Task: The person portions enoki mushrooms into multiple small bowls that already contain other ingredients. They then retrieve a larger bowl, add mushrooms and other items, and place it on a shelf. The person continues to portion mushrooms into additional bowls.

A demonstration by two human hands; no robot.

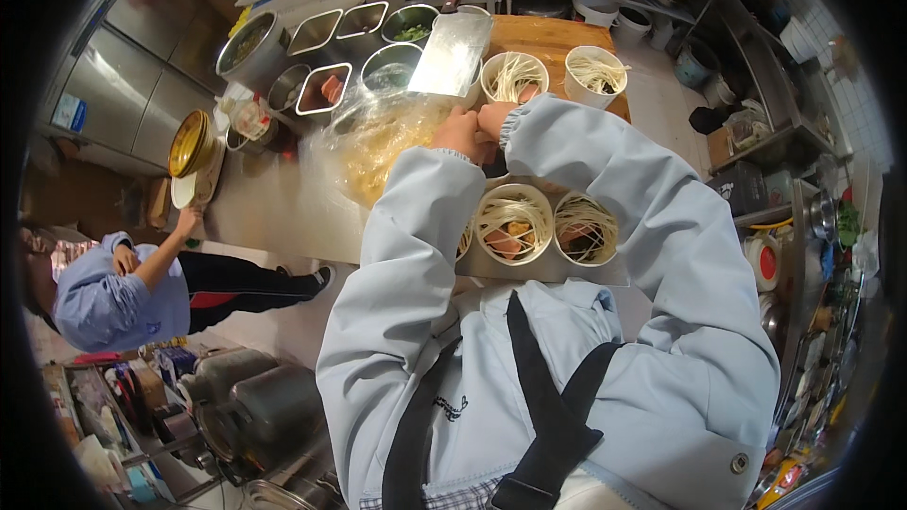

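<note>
Side by side, my left hand (459,134) and my right hand (494,120) meet above a paper cup at the middle of the worktop; what lies between their fingers is hidden. Left of them sits a clear plastic bag (372,145) with yellowish food in it. Round white cups holding pale noodle-like strips and pink slices stand about: a front cup (514,224), another front cup (585,229), a back cup (515,76) and a cup on the board (595,76). A cleaver (451,49) lies across containers just behind my hands.
A wooden board (560,32) lies at the back. Metal containers, one a square tray (324,88) with pink pieces, line the back left. At the left, a co-worker (127,283) touches a white tray (198,180) beside stacked yellow bowls (190,144). Shelves (765,134) stand at right.
</note>
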